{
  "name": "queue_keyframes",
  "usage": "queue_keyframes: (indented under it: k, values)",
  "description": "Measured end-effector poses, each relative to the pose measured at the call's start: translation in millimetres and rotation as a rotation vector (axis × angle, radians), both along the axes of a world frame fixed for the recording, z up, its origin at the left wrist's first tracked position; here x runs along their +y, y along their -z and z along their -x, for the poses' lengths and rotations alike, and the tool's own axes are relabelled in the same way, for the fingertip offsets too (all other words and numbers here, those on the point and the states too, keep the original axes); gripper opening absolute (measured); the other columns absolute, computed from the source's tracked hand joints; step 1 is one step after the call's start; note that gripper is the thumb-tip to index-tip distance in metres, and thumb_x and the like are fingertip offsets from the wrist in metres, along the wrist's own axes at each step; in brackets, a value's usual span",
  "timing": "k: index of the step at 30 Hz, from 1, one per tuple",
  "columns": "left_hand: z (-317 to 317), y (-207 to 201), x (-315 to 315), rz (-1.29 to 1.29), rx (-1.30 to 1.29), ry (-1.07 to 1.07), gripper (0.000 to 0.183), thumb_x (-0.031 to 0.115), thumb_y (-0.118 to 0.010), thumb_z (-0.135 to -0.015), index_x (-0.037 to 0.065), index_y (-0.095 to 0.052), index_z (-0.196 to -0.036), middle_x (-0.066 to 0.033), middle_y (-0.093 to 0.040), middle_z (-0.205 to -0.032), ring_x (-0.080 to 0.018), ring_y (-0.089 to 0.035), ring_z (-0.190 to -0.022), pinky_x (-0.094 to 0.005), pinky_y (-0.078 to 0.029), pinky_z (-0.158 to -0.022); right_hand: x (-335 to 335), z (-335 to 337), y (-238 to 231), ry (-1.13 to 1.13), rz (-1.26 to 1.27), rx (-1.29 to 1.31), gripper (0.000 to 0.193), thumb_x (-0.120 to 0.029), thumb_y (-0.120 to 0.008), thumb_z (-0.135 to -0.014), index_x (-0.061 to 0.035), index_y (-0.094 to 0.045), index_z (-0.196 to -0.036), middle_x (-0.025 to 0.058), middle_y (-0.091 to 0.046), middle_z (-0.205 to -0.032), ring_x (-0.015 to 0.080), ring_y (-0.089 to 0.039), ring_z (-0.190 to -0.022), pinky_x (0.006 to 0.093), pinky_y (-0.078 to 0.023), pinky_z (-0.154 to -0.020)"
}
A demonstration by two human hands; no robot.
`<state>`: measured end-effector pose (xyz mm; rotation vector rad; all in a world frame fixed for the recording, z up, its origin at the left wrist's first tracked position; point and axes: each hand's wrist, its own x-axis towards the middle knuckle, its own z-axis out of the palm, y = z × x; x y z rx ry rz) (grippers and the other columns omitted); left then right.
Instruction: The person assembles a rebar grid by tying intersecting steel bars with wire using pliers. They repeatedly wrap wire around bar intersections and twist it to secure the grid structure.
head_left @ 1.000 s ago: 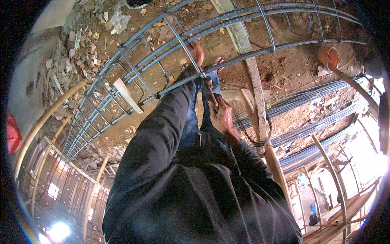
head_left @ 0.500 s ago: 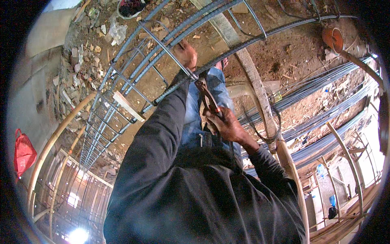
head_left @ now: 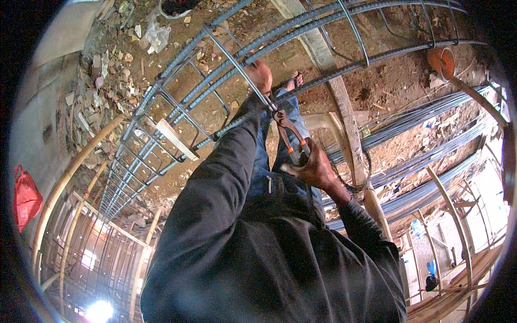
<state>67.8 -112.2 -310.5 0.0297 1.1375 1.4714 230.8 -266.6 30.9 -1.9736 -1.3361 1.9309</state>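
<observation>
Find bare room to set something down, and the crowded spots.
Mostly bare brown earth lies between the grey wooden plank and the orange rounded object. Crowded: left, pale broken rubble; right, thin blue-grey steel rods; centre, brown metal pliers beside the ribbed steel bar.

From my remote station I am observing a brown dirt floor. Broken rubble is lying scattered along its left side. I am noting crumpled clear plastic resting among fragments and a pale-rimmed container standing nearby, holding dark contents. Toward the right, bundled rods are stretching; floor contact is remaining unconfirmed.
</observation>
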Motion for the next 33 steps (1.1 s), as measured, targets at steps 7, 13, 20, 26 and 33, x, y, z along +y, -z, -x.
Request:
queue_keyframes:
  k: [7, 13, 20, 26, 33]
  values:
    - [-13, -43, 7, 0.327, 0.741, 0.154, 0.053, 0.028, -0.061, -0.102, 0.008, -0.049, -0.149, -0.01, -0.05, -0.153, -0.0233, -0.047, -0.138, -0.0379, -0.035, -0.114, -11, 3, 2, -0.102, -0.438, -0.478, 0.076, -0.028, -0.079, -0.075, -0.0014, -0.045, -0.137, 0.0232, -0.058, -0.115, 0.0414, -0.058, -0.108, 0.0478, -0.049, -0.091]
    - [5, -44, -1, 0.219, 1.437, 0.643, 0.059, 0.03, -0.058, -0.104, 0.005, -0.037, -0.153, -0.0183, -0.044, -0.154, -0.0297, -0.045, -0.14, -0.0413, -0.035, -0.114, -14, -9, 19, 0.051, 0.015, 0.15, 0.052, -0.021, -0.07, -0.089, 0.0004, -0.053, -0.133, 0.023, -0.067, -0.095, 0.0444, -0.066, -0.087, 0.0474, -0.053, -0.071]
    - [20, 6, -4, 0.044, 0.898, 0.535, 0.072, 0.061, -0.045, -0.102, 0.036, -0.017, -0.163, -0.0046, -0.017, -0.171, -0.0296, -0.018, -0.154, -0.0506, -0.021, -0.121, -19, -4, 30, 0.081, -0.115, 0.054, 0.059, -0.019, -0.067, -0.095, -0.0093, -0.045, -0.149, 0.0252, -0.062, -0.125, 0.0438, -0.061, -0.112, 0.0473, -0.049, -0.097]
    - [37, 72, -5, 0.283, 0.499, 0.272, 0.083, 0.073, -0.053, -0.092, 0.043, -0.018, -0.161, -0.0072, -0.027, -0.167, -0.0341, -0.025, -0.151, -0.0538, -0.023, -0.118, -16, -6, 18, 0.029, -0.207, -0.007, 0.076, -0.015, -0.067, -0.09, -0.0134, -0.035, -0.158, 0.0241, -0.058, -0.129, 0.0458, -0.057, -0.113, 0.0515, -0.05, -0.094]
    - [39, 60, -1, 0.276, 0.441, 0.289, 0.082, 0.064, -0.057, -0.094, 0.038, -0.019, -0.161, -0.0082, -0.026, -0.168, -0.0355, -0.027, -0.151, -0.056, -0.024, -0.118, -16, 14, 2, 0.045, -0.159, -0.092, 0.067, -0.016, -0.064, -0.096, -0.0113, -0.037, -0.157, 0.0227, -0.057, -0.133, 0.0435, -0.056, -0.12, 0.0471, -0.047, -0.101]
